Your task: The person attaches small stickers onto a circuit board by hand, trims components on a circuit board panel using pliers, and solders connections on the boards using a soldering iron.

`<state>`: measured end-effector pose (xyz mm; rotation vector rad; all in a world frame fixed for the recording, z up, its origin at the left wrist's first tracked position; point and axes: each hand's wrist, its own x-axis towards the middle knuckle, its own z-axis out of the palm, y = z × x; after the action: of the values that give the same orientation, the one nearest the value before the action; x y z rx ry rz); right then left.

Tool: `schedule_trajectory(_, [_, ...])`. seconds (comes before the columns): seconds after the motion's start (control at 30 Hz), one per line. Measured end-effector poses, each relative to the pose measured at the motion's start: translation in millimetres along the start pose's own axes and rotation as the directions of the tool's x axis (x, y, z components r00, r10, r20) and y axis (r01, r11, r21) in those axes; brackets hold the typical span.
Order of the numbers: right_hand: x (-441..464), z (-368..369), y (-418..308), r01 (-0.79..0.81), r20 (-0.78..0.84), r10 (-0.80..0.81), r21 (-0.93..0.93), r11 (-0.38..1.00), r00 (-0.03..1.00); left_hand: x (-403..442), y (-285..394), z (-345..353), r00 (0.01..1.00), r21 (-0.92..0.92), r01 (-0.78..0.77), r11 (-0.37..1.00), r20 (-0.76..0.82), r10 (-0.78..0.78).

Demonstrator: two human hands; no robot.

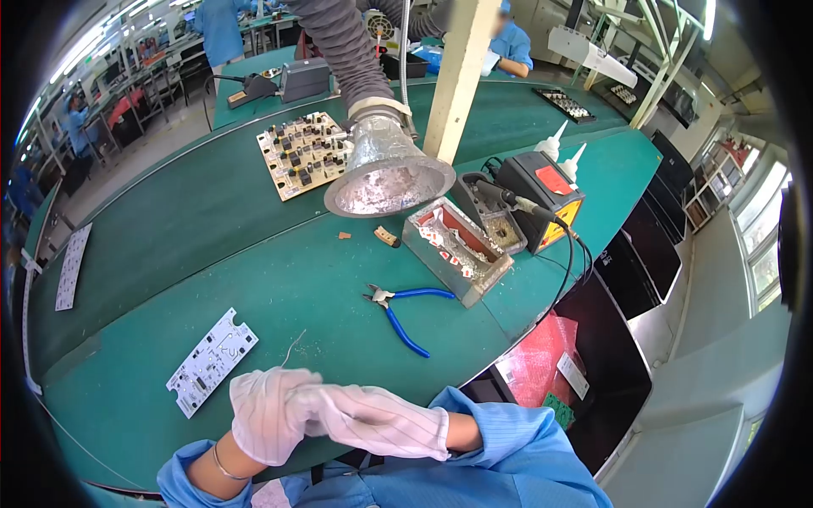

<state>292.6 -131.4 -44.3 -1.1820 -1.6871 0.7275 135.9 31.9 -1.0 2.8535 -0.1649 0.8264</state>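
My left hand (267,416), in a white glove, is pressed against my right hand (368,416), also gloved in white, at the bench's front edge. Their fingers overlap and are blurred, so their grip and anything between them cannot be made out. A white circuit board (212,362) lies left of my hands. Close above them, a thin wire (294,345) lies on the green mat. Blue-handled cutters (406,313), their handles spread, rest farther right on the mat.
A metal fume duct (385,169) hangs over the bench. Beyond are a populated board (303,155), a scrap box (457,250), a soldering station (542,199) and white bottles (572,162). Another board (74,267) lies far left. A person in blue (512,46) sits across the bench.
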Motion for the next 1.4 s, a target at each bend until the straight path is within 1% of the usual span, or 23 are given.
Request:
schedule_trajectory(0.03, [-5,-2,-2,0.057,-0.065,-0.051,0.102,0.993,0.997,-20,-7,7,0.987,0.229,0.162,0.96,-0.059,-0.152])
schedule_trajectory(0.07, [-12,-6,-5,0.119,-0.134,-0.093,0.202,0.972,0.987,-39,-15,13,0.948,0.433,0.319,0.843,-0.148,-0.283])
schedule_trajectory(0.1, [-15,-25,-26,-0.106,-0.017,0.119,0.36,0.927,0.993,-29,-23,-4,0.95,0.357,0.312,0.88,-0.135,-0.282])
schedule_trajectory(0.13, [-17,-42,-40,-0.203,-0.054,0.269,0.517,0.831,0.962,-18,-31,-20,0.952,0.277,0.305,0.911,-0.121,-0.281])
schedule_trajectory(0.17, [-20,-70,-48,-0.291,-0.103,0.351,0.371,0.882,0.931,-8,-38,-36,0.954,0.195,0.297,0.935,-0.108,-0.28])
schedule_trajectory(0.2, [-22,-91,-41,-0.27,-0.292,0.29,0.108,0.957,0.911,-21,-43,-26,0.958,0.212,0.237,0.948,0.112,-0.264])
schedule_trajectory(0.23, [-17,-105,-34,-0.318,-0.521,0.397,0.238,0.918,0.756,-35,-48,-16,0.915,0.203,0.175,0.964,0.327,-0.235])
schedule_trajectory(0.27, [-10,-127,-18,-0.409,-0.682,0.352,0.084,0.909,0.641,-37,-42,-4,0.859,0.157,0.09,0.983,0.488,-0.157])
schedule_trajectory(0.3, [-8,-148,2,-0.493,-0.774,0.115,-0.274,0.826,0.622,-22,-29,-6,0.875,0.163,0.069,0.984,0.464,-0.138])
schedule_trajectory(0.33, [0,-162,8,-0.506,-0.743,-0.038,-0.492,0.708,0.669,-8,-22,-7,0.919,0.139,0.207,0.968,0.311,-0.242])
schedule_trajectory(0.37, [2,-174,16,-0.512,-0.684,-0.05,-0.591,0.623,0.728,5,-17,-9,0.924,0.091,0.339,0.937,0.155,-0.349])
schedule_trajectory(0.4, [5,-182,23,-0.508,-0.658,-0.021,-0.6,0.618,0.752,16,-13,-13,0.889,0.02,0.458,0.889,0.006,-0.458])
schedule_trajectory(0.43, [8,-188,30,-0.503,-0.631,0.01,-0.608,0.614,0.776,24,-9,-21,0.867,0.02,0.497,0.867,0.014,-0.498])
schedule_trajectory(0.5, [9,-197,44,-0.492,-0.581,0.066,-0.618,0.613,0.812,33,-9,-14,0.968,0.073,0.246,0.966,0.034,-0.249])
schedule_trajectory(0.53, [12,-197,41,-0.52,-0.588,0.127,-0.57,0.636,0.799,39,-7,-10,0.992,0.097,0.116,0.989,0.048,-0.121])
schedule_trajectory(0.57, [13,-196,37,-0.551,-0.593,0.19,-0.517,0.655,0.782,51,1,-8,0.965,-0.013,0.228,0.973,0.135,-0.225])
schedule_trajectory(0.6, [13,-195,34,-0.584,-0.597,0.255,-0.459,0.669,0.761,59,3,-3,0.963,-0.023,0.218,0.976,0.17,-0.211])
schedule_trajectory(0.67, [9,-197,43,-0.552,-0.596,0.249,-0.402,0.731,0.764,72,2,16,0.954,-0.044,0.189,0.981,0.246,-0.173])
schedule_trajectory(0.8, [7,-199,48,-0.55,-0.611,0.259,-0.353,0.757,0.748,103,-6,58,0.952,-0.081,0.2,0.976,0.251,-0.174])
schedule_trajectory(0.97, [5,-196,50,-0.531,-0.622,0.242,-0.332,0.78,0.745,138,-17,98,0.956,0.018,0.179,0.984,0.233,-0.178])
schedule_trajectory(1.17, [4,-196,48,-0.515,-0.619,0.215,-0.36,0.778,0.756,154,-16,119,0.973,0.064,0.121,0.991,0.191,-0.131])
schedule_trajectory(1.27, [2,-196,49,-0.513,-0.627,0.214,-0.344,0.786,0.749,160,-16,118,0.949,0.067,0.146,0.987,0.274,-0.159])
schedule_trajectory(1.4, [1,-194,48,-0.502,-0.642,0.189,-0.347,0.793,0.743,157,-17,122,0.963,0.007,0.147,0.989,0.227,-0.144])
